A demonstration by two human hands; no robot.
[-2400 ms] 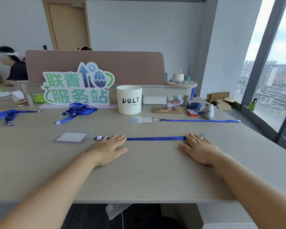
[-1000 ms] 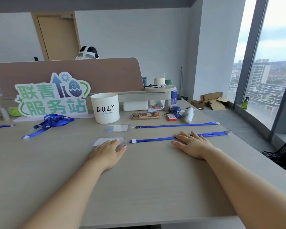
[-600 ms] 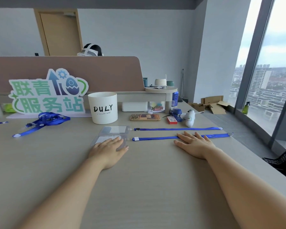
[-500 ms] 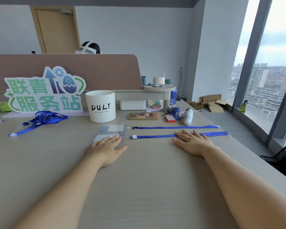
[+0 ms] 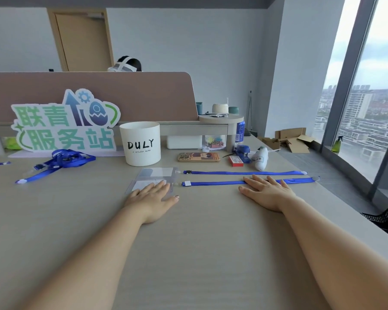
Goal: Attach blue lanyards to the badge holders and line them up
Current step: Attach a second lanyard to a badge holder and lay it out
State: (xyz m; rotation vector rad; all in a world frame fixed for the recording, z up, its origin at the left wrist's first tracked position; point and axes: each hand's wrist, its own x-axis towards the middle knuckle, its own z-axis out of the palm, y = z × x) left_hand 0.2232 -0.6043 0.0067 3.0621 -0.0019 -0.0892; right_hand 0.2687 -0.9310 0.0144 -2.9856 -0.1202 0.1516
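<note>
Head view shows us pressing both palms flat on the pale wood-grain tabletop (image 5: 199, 242). Our left hand (image 5: 151, 199), fingers spread and gripping nothing, covers the near badge holder (image 5: 143, 184), which has slid since a couple of seconds ago from well left of the lanyard's clip to just behind the far badge holder (image 5: 158, 172), their edges now touching or overlapping. Our right hand (image 5: 268, 192), equally flat and empty, pins the near blue lanyard (image 5: 213, 183); it has been drawn rightward, so it runs parallel to the far blue lanyard (image 5: 244, 172). We judge the second pair almost lined up with the first, though whether the near clip is actually hooked on we cannot tell.

The holders are clear, soft-looking plastic sleeves with white cards inside, glossy and slippery. The lanyards are flat woven ribbon, limp, ending in small clips. A tangled bundle of spare lanyards (image 5: 61, 161) lies at left, near the white DULY cup (image 5: 140, 143).
</note>
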